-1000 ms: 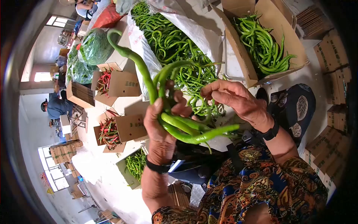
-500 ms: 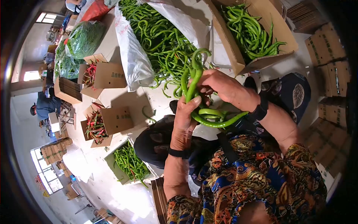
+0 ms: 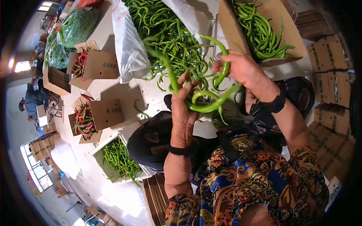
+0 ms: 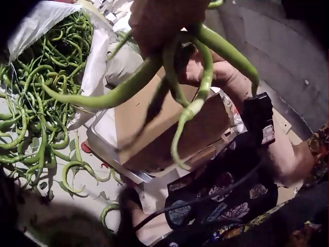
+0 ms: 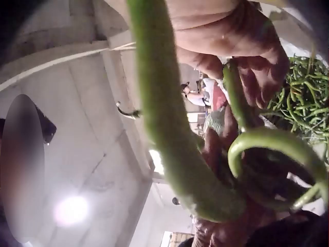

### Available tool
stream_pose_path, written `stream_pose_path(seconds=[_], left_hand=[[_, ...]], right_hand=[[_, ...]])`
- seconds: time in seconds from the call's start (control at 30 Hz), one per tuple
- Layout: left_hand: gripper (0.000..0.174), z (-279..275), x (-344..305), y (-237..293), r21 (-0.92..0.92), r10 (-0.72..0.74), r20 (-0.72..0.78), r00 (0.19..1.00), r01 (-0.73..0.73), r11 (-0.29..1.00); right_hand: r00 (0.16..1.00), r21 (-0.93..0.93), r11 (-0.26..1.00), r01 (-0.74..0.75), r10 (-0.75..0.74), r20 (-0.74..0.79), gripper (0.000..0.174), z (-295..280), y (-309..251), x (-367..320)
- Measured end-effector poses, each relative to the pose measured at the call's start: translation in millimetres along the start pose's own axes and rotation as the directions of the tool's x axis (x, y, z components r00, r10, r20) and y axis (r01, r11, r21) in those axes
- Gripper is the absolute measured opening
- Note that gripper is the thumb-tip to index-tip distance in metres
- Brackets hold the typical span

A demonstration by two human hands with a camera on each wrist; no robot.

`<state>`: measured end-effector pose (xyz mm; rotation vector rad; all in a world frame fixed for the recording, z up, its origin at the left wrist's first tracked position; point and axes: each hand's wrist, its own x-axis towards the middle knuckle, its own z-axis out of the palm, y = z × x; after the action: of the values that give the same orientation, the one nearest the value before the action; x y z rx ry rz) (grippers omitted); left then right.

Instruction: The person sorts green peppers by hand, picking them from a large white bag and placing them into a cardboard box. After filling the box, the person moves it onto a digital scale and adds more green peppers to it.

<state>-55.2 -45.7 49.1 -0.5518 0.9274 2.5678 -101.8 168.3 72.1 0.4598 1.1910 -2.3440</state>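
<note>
In the head view my left hand grips several long green chili peppers, one of them curled into a loop. Another pepper of this bunch sticks up past the thumb, slightly blurred. A little to the right, my right hand pinches a single curved green pepper between thumb and fingers. The left wrist view shows the peppers poking out on both sides of the left hand. Close to the camera, a thick pepper covers part of the right hand in the right wrist view.
Beyond the hands lies a white sack spilling green peppers. A cardboard box of green peppers stands at the right. Two boxes of red peppers and a pale crate of green ones are at the left. Stacked cartons line the right side.
My left hand has moved right with its bunch. My right hand came in to the bunch, then drew away, and now holds one pepper apart. The head view has shifted.
</note>
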Motion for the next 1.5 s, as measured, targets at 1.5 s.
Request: stream_pose_path(seconds=[1.5], left_hand=[[0.040,-9,8,14,0.107,0.233,-0.207,0.950,-0.215,0.971]], right_hand=[[0.789,-0.224,0.760,0.610,-0.610,0.077,0.040,-21,-197,-84]])
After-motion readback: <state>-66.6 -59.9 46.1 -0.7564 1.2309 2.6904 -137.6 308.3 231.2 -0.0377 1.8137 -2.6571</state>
